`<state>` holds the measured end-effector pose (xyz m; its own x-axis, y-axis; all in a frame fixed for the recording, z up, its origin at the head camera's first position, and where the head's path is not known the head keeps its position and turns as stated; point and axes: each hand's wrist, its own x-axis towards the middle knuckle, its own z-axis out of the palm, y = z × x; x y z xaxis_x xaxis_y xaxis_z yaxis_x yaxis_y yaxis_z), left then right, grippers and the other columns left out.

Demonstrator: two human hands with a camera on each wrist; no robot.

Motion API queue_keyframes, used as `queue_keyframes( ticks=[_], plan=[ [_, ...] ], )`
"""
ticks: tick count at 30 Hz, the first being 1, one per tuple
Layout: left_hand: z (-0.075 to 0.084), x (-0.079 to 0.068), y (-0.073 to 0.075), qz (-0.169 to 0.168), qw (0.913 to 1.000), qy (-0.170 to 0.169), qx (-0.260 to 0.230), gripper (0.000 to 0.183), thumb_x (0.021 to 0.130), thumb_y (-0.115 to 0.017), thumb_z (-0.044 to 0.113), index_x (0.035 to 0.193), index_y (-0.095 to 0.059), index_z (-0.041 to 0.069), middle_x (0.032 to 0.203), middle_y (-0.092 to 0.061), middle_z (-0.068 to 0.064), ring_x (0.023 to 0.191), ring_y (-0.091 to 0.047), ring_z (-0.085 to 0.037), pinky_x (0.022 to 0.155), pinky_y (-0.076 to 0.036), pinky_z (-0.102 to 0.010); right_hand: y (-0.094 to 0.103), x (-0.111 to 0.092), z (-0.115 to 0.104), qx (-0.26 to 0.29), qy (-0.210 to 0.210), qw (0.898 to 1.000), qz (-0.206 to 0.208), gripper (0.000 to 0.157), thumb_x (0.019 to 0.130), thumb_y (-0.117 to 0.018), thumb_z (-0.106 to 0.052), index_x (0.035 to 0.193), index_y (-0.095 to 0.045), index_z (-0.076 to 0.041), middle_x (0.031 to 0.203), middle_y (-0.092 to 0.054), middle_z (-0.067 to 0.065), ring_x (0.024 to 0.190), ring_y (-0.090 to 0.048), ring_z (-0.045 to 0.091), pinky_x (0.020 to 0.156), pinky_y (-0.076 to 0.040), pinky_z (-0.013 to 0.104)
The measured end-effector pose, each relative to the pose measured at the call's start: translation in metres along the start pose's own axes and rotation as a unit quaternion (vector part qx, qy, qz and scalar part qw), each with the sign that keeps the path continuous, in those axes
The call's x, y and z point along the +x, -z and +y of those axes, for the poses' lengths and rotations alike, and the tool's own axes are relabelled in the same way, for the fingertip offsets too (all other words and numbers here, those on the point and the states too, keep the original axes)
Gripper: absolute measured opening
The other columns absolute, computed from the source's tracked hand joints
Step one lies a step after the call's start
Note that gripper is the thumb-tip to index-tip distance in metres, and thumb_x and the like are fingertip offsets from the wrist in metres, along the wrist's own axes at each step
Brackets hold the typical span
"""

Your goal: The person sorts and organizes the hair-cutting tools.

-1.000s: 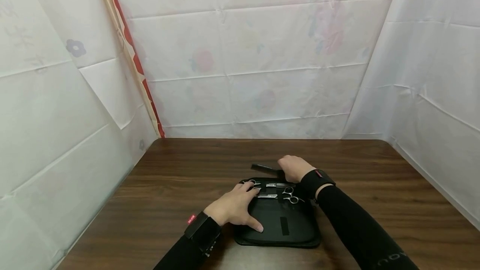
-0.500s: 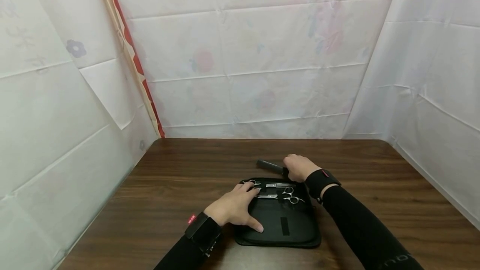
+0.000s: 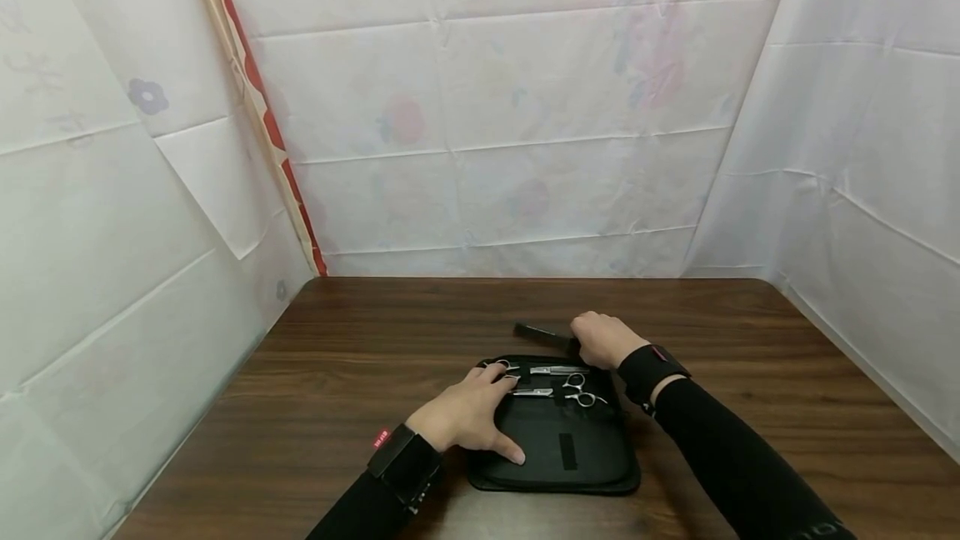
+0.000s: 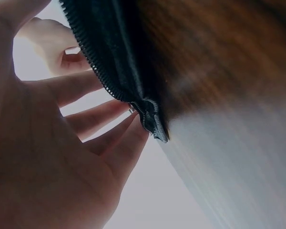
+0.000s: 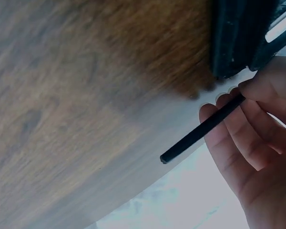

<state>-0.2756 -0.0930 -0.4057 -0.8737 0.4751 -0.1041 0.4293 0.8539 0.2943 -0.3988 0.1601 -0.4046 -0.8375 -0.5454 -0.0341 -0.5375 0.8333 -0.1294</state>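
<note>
A black zip case [image 3: 603, 457] lies flat on the table, showing scissors [image 3: 584, 399] with silver finger rings and another silver blade [image 3: 551, 371] near its far end. My left hand [image 3: 467, 413] rests on the case's left side, fingers spread and thumb pointing toward me. In the left wrist view its fingertips sit at the toothed zip edge [image 4: 93, 62]. Just past the far right corner, my right hand [image 3: 603, 341] pinches a slim black comb [image 3: 540, 333] between thumb and fingers. The right wrist view shows the comb [image 5: 200, 134] edge-on; its teeth do not show.
The brown wooden table [image 3: 375, 340] extends around the case on all sides. White patterned sheets [image 3: 487, 148] hang behind it and along both sides, with a red-edged strip [image 3: 262, 107] at the left corner.
My right hand has shifted slightly right with the comb, which has turned a little along the way. The left hand and the case stay where they were.
</note>
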Motion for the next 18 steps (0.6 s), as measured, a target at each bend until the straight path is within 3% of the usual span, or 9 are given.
queue_keyframes(
  ticks=[8, 18],
  plan=[
    [-0.001, 0.0, 0.0, 0.0, 1.0, -0.005, -0.002, 0.105, 0.07, -0.086, 0.064, 0.153, -0.047, 0.012, 0.161, -0.034, -0.01, 0.147, -0.033, -0.031, 0.107, -0.045, -0.051, 0.004, -0.003, -0.002, 0.027, -0.018, 0.999, 0.005, 0.019, 0.094, -0.058, 0.005, 0.087, -0.068, -0.009, 0.083, -0.06, 0.005, 0.066, -0.05, 0.02, 0.061, -0.038, 0.038],
    [-0.001, 0.0, 0.001, 0.002, 1.0, -0.006, -0.005, 0.104, 0.07, -0.086, 0.063, 0.153, -0.047, 0.012, 0.16, -0.035, -0.01, 0.147, -0.033, -0.032, 0.106, -0.045, -0.052, 0.005, -0.019, -0.004, 0.039, 0.022, 0.999, 0.023, 0.017, 0.094, -0.059, 0.004, 0.093, -0.071, -0.008, 0.086, -0.061, 0.005, 0.068, -0.051, 0.018, 0.063, -0.041, 0.037]
  ],
)
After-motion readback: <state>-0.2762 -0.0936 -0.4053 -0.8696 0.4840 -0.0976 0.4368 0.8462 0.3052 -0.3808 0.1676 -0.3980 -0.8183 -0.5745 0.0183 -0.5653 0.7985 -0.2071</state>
